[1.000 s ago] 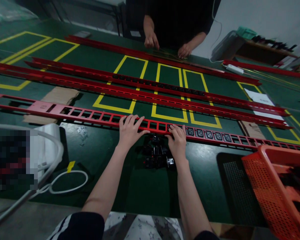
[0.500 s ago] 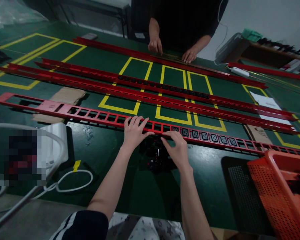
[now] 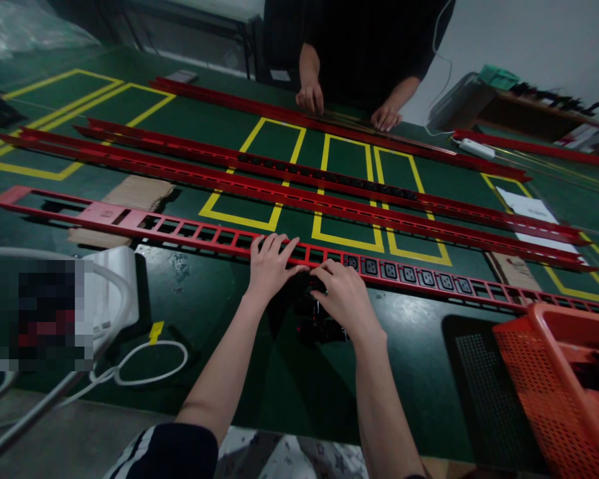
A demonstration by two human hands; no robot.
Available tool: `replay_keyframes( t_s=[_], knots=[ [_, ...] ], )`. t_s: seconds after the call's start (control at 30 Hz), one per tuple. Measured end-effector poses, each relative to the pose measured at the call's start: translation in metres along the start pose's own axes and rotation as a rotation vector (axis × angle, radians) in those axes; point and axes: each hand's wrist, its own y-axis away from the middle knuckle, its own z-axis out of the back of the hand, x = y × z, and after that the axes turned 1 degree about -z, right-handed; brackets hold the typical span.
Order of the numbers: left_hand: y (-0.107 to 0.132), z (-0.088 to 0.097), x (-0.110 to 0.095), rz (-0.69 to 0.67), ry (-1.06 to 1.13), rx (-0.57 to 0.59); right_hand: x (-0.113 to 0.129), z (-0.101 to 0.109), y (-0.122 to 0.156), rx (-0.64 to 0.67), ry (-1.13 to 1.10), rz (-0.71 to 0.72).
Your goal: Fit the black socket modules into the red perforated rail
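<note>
A long red slotted rail runs across the table in front of me, with a row of black power sockets seated in its openings right of centre. My left hand grips this rail, fingers over the top and thumb along the near edge. Just left of the sockets, my right hand is closed, its fingertips bent at the rail's near edge. Whatever those fingers hold is hidden. Below the hands, a pile of loose black parts lies on the table, partly covered by my right hand.
More red rails lie parallel beyond mine. Cardboard pieces sit under my rail. An orange basket stands at right, a white device with a cable at left. Opposite, a co-worker's hands rest at the far rail.
My right hand has shifted slightly left along the rail, and its fingers have curled in closer to my left thumb. My left hand stays in place on the rail.
</note>
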Motion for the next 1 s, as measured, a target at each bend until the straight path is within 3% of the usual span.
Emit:
replay_keyframes(
  t_s=[0.27, 0.6, 0.83, 1.0],
  knots=[
    [0.001, -0.002, 0.001, 0.005, 0.027, -0.009, 0.001, -0.004, -0.005, 0.009, 0.030, 0.016],
    [0.001, -0.003, 0.001, 0.002, 0.011, -0.031, -0.002, -0.017, -0.003, -0.030, -0.164, 0.011],
    [0.001, -0.003, 0.001, -0.014, -0.007, -0.032, -0.015, -0.016, 0.003, -0.071, -0.512, -0.023],
    [0.001, -0.002, 0.001, -0.015, -0.011, -0.032, -0.035, -0.018, 0.013, -0.276, -0.921, -0.188]
  ],
)
